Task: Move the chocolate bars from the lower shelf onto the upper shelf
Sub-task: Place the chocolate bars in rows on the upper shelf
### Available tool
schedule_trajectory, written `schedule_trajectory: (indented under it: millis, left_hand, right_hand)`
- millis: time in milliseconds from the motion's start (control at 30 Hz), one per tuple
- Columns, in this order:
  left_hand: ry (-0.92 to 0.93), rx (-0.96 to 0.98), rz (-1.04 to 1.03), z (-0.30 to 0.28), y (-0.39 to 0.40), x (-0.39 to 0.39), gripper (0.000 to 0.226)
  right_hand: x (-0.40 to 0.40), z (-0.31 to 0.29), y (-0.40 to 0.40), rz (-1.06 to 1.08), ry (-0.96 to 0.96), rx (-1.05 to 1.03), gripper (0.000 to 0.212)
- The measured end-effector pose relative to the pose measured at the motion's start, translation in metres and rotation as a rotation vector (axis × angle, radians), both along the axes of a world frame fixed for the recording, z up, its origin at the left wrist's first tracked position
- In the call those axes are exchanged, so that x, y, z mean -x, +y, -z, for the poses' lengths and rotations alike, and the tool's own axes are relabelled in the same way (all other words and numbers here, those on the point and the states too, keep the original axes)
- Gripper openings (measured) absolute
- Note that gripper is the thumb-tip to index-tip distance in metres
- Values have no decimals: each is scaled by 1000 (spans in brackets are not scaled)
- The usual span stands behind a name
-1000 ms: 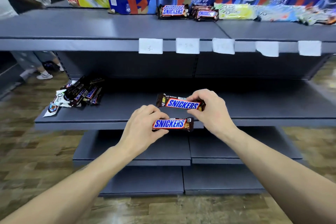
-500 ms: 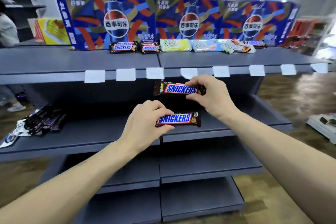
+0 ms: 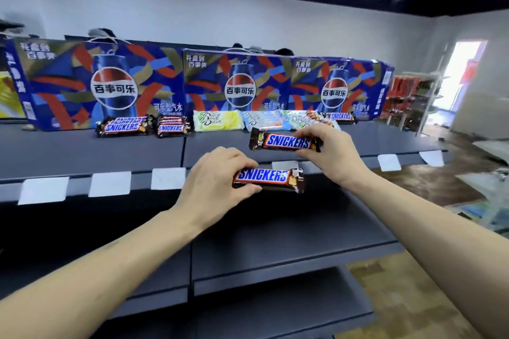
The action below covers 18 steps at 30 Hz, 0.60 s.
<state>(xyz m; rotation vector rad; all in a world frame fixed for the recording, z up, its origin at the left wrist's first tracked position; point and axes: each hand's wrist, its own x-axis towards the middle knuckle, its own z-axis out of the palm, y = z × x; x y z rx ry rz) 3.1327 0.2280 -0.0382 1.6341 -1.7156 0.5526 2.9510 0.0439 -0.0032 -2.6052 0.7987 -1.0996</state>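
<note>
The upper shelf carries three cola boxes along its back, with stacked chocolate bars and pale snack packs lying just in front of them. Above the shelf's front part, the right hand pinches one chocolate bar by its right end. At the shelf's front edge, the left hand grips a second bar by its left end.
</note>
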Motion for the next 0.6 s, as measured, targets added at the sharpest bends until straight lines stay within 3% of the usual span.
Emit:
schedule_trajectory:
  millis: [233,600]
  left_hand:
    - [29,21,-3,-12,-62,-10,31]
    - [80,25,-26,-21,-157,34,32]
  right_hand:
    - [10,-3,-80,92,-1,-26,34]
    - [35,-3,-179,-28,51,1,33]
